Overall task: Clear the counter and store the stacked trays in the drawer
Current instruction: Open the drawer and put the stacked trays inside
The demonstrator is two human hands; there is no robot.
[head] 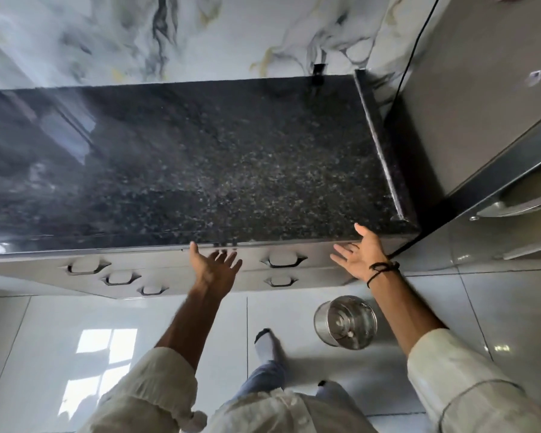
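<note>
A black speckled granite counter [200, 157] fills the middle of the head view, and nothing lies on it. No trays are in view. Below its front edge run grey drawer fronts with recessed handles [283, 260], all closed. My left hand [214, 268] is open, fingers spread, just in front of the counter's edge and over the drawer fronts. My right hand [361, 256] is open too, palm turned inward, near the counter's front right corner. Neither hand holds anything.
A steel container [345, 321] stands on the glossy white tiled floor [75, 339] below my right forearm. A grey fridge [481, 104] rises right of the counter, with a black cable down its side. A marbled wall [169, 35] backs the counter. My foot [266, 342] is on the floor.
</note>
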